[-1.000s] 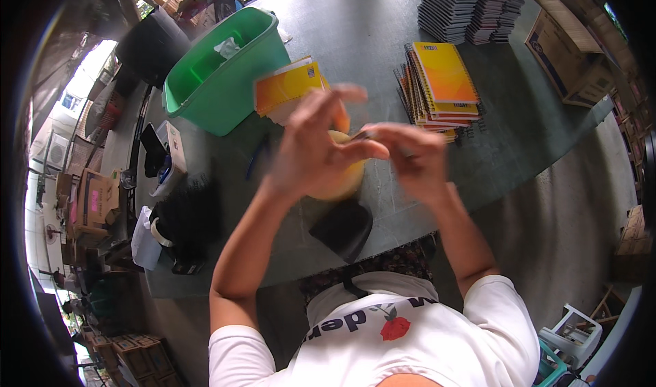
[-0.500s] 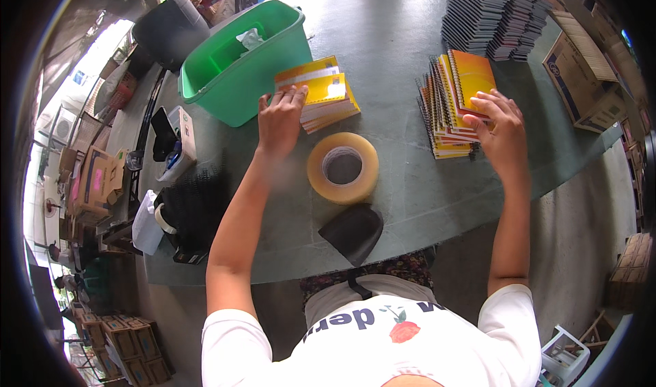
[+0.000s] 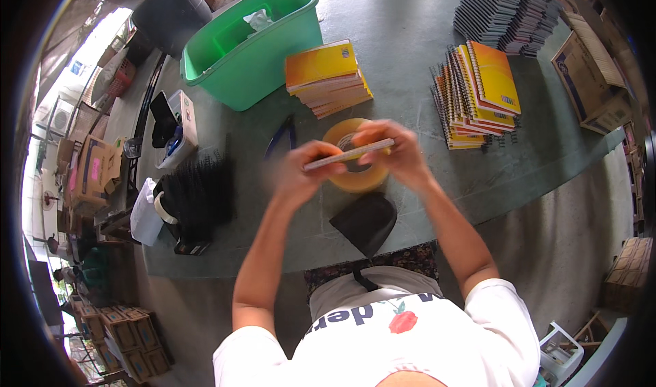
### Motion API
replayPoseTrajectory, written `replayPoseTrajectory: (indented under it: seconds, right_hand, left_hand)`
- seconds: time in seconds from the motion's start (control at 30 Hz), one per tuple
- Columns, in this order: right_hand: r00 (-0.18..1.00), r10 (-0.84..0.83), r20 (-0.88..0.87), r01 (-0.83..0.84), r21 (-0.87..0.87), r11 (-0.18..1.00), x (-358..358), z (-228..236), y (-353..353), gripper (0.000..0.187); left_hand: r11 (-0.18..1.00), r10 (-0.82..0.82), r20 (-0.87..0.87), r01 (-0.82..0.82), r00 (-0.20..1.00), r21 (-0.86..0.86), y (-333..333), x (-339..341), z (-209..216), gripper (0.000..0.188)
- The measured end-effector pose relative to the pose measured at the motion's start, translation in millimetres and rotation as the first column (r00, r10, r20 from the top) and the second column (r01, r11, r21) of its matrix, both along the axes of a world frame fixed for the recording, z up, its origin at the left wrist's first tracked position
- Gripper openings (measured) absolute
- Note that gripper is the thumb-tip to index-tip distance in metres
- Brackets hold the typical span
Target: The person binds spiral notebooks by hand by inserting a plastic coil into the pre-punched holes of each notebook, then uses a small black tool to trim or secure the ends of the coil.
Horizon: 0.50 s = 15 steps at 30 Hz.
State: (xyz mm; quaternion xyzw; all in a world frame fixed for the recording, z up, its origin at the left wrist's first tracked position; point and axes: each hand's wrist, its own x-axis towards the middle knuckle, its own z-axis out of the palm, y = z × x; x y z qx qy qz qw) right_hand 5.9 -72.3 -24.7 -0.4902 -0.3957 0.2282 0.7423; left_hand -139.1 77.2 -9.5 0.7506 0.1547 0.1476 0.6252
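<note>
Both hands hold a thin notebook (image 3: 350,154) edge-on above a roll of clear tape (image 3: 359,181). My left hand (image 3: 305,173) is closed on its left end, somewhat blurred. My right hand (image 3: 403,156) grips the right end, thumb and fingers on either side; the covers cannot be made out. Beyond my left hand stands a pile of yellow-orange notebooks (image 3: 322,69) without visible coils. Farther right is a stack of spiral notebooks (image 3: 497,83), yellow-orange covers up, black coils on the left. A dark-blue-handled tool (image 3: 279,139) lies left of the tape.
A green bin (image 3: 256,72) stands at the back left, a box of tools (image 3: 181,134) nearer. Black coils (image 3: 198,192) lie at the left edge. Grey-black notebook piles (image 3: 506,14) and a carton (image 3: 588,79) fill the far right. A black flap-like piece (image 3: 365,224) lies before me.
My hands have left the two stacks and come together over the tape, now holding a thin notebook. The blue-handled tool, previously hidden, shows beside the tape. The view has shifted slightly.
</note>
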Motion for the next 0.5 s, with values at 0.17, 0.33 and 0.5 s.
replayPoseTrajectory:
  seconds: [0.17,0.33,0.5]
  right_hand:
    - [0.999,0.012,-0.050,-0.017,-0.106,0.994,-1.7,5.6,-5.6,0.020]
    - [0.988,-0.118,-0.098,0.104,-0.141,0.985,-11.8,-7.5,-3.6,0.022]
    - [0.643,-0.357,0.678,0.564,-0.104,0.819,-35.0,37.2,-0.3,0.041]
  left_hand:
    - [0.993,0.096,0.106,-0.089,0.990,-0.075,-5.8,11.0,5.9,0.022]
    - [0.956,0.078,0.127,-0.038,0.989,-0.292,-13.2,17.4,-10.7,0.023]
    - [0.994,0.078,0.161,-0.063,0.984,-0.092,-6.4,15.2,-35.7,0.021]
